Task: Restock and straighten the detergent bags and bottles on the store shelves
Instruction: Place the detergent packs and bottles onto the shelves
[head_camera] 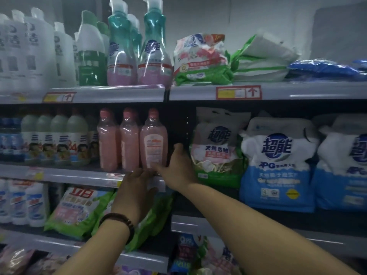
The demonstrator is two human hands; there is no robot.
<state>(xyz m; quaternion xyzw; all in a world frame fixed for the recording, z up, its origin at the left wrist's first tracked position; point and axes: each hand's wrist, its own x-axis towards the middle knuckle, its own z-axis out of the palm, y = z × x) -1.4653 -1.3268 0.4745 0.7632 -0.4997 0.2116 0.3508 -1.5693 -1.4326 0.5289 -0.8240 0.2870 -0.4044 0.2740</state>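
The pink bottle (pixel 154 139) stands near the middle of the frame, at the right end of the middle shelf (pixel 79 174). It is smooth, shiny, see-through plastic with pink liquid inside. It is tall and round, with a thin neck and a pink cap. It stands straight up, so its long side runs up and down and the cap points up. A white label with small writing faces out. The right hand (pixel 176 165) is spread wide at the bottle's bottom right. Its thumb sticks up just beside the bottle, and a straight finger touches the low front. The left hand (pixel 137 187) is just below, fingers straight and flat on the shelf's front edge, holding nothing. A dark bead bracelet (pixel 119 223) is on that wrist. Two more pink bottles (pixel 119 139) stand just to the left, then a row of white bottles with green tops (pixel 59 139). To the right a soft, puffy green bag (pixel 216 149) leans, next to a blue and white bag (pixel 278 161). At the top of the frame stand tall teal and pink bottles (pixel 155 50). Under the left hand lies a crinkly green and pink bag (pixel 79 207).
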